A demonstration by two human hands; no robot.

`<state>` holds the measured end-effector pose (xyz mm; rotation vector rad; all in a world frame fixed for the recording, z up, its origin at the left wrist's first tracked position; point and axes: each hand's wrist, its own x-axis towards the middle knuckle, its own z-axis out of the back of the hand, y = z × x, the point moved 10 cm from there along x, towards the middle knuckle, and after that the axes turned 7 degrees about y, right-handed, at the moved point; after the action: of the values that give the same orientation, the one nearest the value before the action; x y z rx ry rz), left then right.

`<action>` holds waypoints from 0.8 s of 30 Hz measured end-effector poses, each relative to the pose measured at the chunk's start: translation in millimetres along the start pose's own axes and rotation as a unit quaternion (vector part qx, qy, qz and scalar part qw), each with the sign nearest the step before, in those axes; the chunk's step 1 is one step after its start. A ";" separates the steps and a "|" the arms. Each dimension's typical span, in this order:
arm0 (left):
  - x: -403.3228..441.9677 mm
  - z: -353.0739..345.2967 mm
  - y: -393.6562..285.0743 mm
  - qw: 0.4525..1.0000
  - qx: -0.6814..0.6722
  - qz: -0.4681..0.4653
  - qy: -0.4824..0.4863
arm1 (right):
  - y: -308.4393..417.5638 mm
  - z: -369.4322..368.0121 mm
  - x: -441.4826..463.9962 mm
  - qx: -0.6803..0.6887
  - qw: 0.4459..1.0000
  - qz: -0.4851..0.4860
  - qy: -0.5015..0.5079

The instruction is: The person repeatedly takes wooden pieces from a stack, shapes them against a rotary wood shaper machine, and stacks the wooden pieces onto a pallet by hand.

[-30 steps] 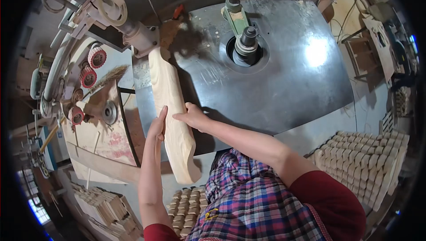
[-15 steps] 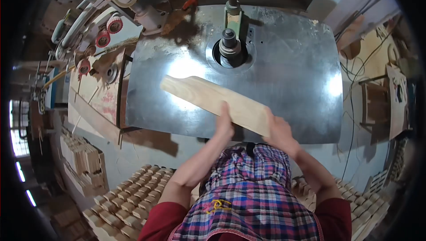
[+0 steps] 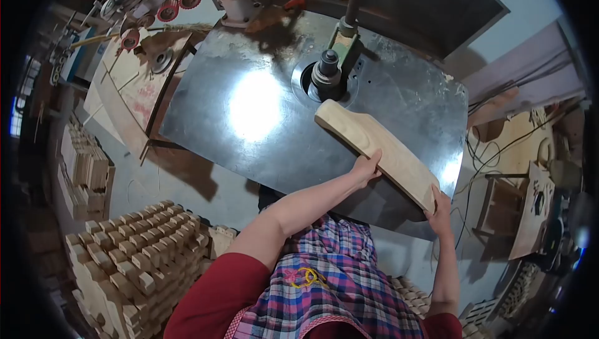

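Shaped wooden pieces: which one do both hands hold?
The long board, with the left hand along its edge and the right hand at its end, over the metal table; the stacked pieces are untouched.

The metal table (image 3: pixel 206 120) bears a spindle (image 3: pixel 327 78) and a grey mount (image 3: pixel 239 15).

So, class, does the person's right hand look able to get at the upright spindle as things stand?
Probably not: the right hand grips the near end of the wooden board, whose length stretches between that hand and the spindle. It would likely need to let go and reach around the board.
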<state>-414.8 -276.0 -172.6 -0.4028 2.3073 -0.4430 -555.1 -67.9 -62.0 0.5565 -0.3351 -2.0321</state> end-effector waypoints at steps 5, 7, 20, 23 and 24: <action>22.3 -0.1 -15.1 0.999 0.042 -0.001 0.016 | -7.3 -0.2 21.6 0.008 1.000 -0.015 -0.002; 31.2 -1.3 -18.7 0.998 0.061 0.003 0.025 | -9.3 0.8 27.2 0.002 1.000 -0.018 -0.001; 42.8 17.3 -46.4 0.983 0.180 0.034 0.011 | 11.0 3.2 63.8 -0.010 1.000 -0.005 -0.010; 40.7 27.9 -61.5 0.980 0.195 0.033 0.000 | 26.3 -1.6 71.2 -0.020 1.000 0.000 -0.019; 41.3 30.5 -65.5 0.980 0.198 0.030 -0.002 | 30.3 -2.3 73.2 -0.021 1.000 0.000 -0.024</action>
<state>-410.7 -357.2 -190.2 -0.1373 2.1528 -0.8497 -562.8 -146.4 -68.5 0.4833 -0.3208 -2.0498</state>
